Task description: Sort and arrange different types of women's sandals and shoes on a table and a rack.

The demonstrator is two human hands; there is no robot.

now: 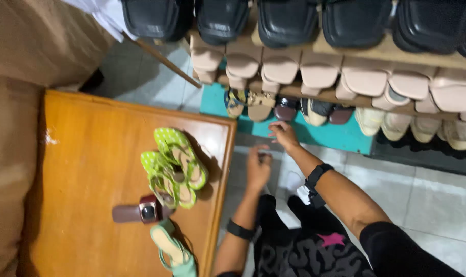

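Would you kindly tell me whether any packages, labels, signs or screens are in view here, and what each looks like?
None can be made out: only shoes on the wooden rack and sandals on the orange table. The dark band on the right wrist shows no screen.

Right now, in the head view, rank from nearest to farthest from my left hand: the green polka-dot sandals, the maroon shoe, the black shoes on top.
From the left hand:
1. Green polka-dot sandals, on the wooden table, to its left.
2. Maroon shoe, lower on the table.
3. Black shoes, top rack shelf.

Both arms stretched forward and down, left hand (258, 166) loosely curled, right hand (284, 135) open-fingered, empty
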